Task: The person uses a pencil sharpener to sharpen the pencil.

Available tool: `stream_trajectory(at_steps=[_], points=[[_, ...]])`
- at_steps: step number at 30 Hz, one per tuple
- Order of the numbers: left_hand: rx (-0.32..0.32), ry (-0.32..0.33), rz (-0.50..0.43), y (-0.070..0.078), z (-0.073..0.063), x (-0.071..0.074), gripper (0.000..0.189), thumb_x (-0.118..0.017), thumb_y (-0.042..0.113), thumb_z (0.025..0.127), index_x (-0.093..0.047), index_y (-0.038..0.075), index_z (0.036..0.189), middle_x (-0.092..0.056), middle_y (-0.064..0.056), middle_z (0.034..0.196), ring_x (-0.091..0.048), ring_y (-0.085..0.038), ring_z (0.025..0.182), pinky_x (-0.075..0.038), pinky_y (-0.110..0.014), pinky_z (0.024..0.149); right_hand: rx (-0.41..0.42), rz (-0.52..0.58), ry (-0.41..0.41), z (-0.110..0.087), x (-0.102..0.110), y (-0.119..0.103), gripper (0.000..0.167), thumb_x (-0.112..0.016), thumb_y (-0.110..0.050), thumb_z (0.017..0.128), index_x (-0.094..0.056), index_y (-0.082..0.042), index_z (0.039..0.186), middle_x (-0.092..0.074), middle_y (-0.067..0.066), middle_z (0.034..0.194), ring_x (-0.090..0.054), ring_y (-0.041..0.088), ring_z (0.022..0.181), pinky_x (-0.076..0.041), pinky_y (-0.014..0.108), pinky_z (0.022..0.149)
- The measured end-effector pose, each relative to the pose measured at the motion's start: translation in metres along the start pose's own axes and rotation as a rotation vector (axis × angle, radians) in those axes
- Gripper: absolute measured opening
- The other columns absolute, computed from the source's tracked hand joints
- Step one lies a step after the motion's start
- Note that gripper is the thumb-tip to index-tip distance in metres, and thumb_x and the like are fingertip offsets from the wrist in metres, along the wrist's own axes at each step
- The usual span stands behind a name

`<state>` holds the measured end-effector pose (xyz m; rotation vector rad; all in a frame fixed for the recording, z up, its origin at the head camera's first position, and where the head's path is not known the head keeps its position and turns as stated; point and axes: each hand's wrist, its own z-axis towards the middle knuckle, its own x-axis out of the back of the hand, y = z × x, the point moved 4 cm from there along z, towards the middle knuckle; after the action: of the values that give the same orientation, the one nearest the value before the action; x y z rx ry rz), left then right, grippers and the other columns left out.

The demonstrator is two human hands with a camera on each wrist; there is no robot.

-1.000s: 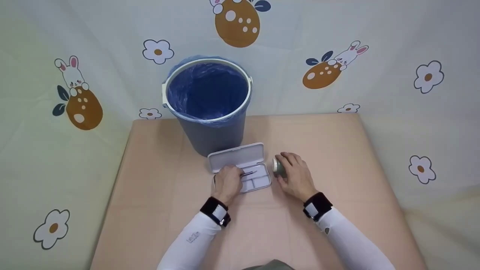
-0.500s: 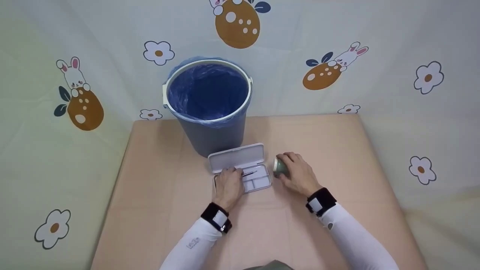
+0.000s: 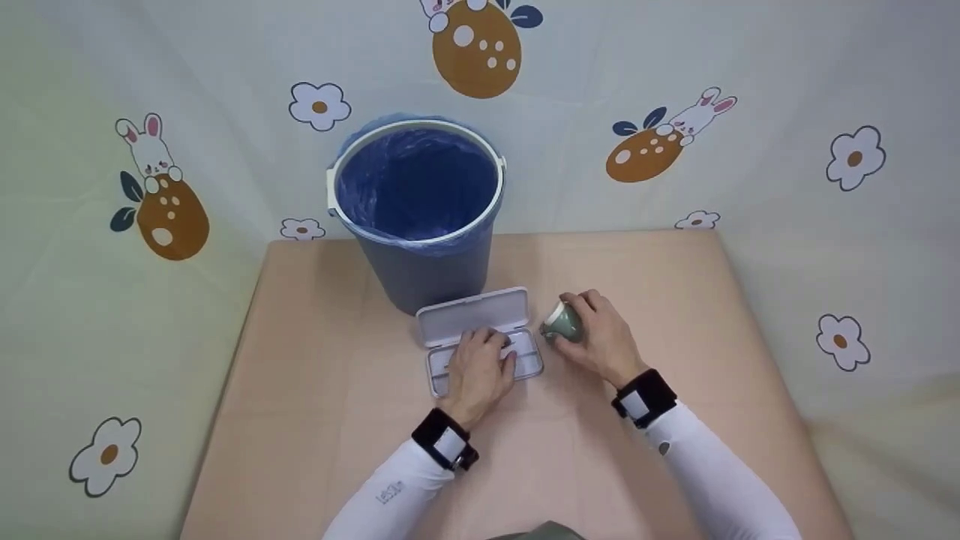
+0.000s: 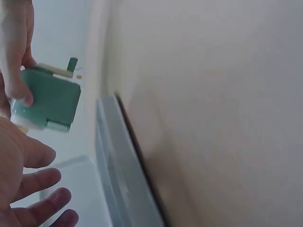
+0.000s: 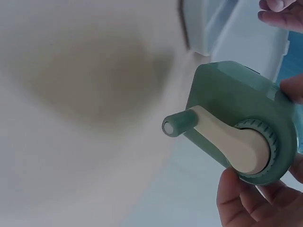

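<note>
A green pencil sharpener [image 5: 222,92] with a cream crank [image 5: 234,142] is held in my right hand [image 3: 609,346], pinched between thumb and fingers. In the head view the sharpener [image 3: 564,321] tilts just right of the pencil case. My left hand [image 3: 476,375] lies over the opened pencil case [image 3: 534,365], covering the middle of its compartments. Its fingers look loosely spread with nothing between them in the left wrist view, where the sharpener [image 4: 54,94] appears beyond. What lies under the left hand in the case is mostly hidden.
Behind the case stands a grey bin [image 3: 427,274] lined with a blue bag [image 3: 360,202]. The raised case lid [image 3: 472,313] leans close to the bin's base. A peach cloth covers the table [image 3: 322,420], and patterned curtains [image 3: 562,172] surround it.
My left hand has slid right over the case and its fingers have loosened, covering the slim dark pencil-like item seen earlier. My right hand has tipped the sharpener and turned it slightly.
</note>
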<state>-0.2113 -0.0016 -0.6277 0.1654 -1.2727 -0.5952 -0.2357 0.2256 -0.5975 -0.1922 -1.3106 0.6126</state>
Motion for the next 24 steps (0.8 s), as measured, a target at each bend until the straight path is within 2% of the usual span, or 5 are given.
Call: stream_trajectory(at_steps=[4,8,12,17,24], points=[[-0.041,0.033,-0.027,0.014,0.003,0.004,0.031,-0.083,0.032,0.095,-0.079,0.012,0.118,-0.079,-0.006,0.114,-0.073,-0.029,0.107,-0.063,-0.042,0.092,-0.002,0.017,0.059,0.005,0.011,-0.011,0.067,-0.086,-0.034,0.086,-0.069,-0.008,0.144,-0.069,0.017,0.119,-0.071,0.032,0.101,-0.067,0.048,0.082],[-0.069,0.049,-0.082,0.030,0.007,0.009,0.055,-0.086,0.040,0.092,-0.072,0.012,0.137,-0.077,-0.008,0.124,-0.073,-0.029,0.114,-0.063,-0.041,0.095,0.007,0.022,0.110,0.010,0.021,-0.021,0.066,-0.083,-0.037,0.085,-0.070,-0.006,0.142,-0.068,0.018,0.114,-0.069,0.031,0.092,-0.063,0.045,0.072],[-0.086,0.064,-0.131,0.047,0.013,0.015,0.079,-0.087,0.053,0.089,-0.062,0.010,0.151,-0.073,-0.009,0.131,-0.071,-0.026,0.118,-0.063,-0.039,0.098,0.012,0.030,0.134,0.015,0.028,-0.030,0.064,-0.084,-0.038,0.087,-0.071,-0.005,0.140,-0.068,0.019,0.112,-0.071,0.033,0.090,-0.065,0.047,0.071],[-0.085,0.098,-0.161,0.060,0.018,0.018,0.101,-0.092,0.062,0.083,-0.051,0.007,0.158,-0.063,-0.011,0.136,-0.065,-0.023,0.117,-0.063,-0.034,0.095,0.017,0.056,0.132,0.022,0.035,-0.041,0.063,-0.086,-0.037,0.088,-0.071,-0.003,0.139,-0.069,0.020,0.112,-0.072,0.034,0.089,-0.065,0.048,0.071],[-0.056,0.175,-0.170,0.068,0.022,0.018,0.105,-0.097,0.056,0.081,-0.048,0.007,0.159,-0.058,-0.015,0.147,-0.063,-0.027,0.129,-0.064,-0.037,0.100,-0.034,0.086,0.172,0.028,0.044,-0.052,0.061,-0.086,-0.035,0.086,-0.073,-0.002,0.135,-0.071,0.021,0.112,-0.073,0.035,0.088,-0.065,0.049,0.072]])
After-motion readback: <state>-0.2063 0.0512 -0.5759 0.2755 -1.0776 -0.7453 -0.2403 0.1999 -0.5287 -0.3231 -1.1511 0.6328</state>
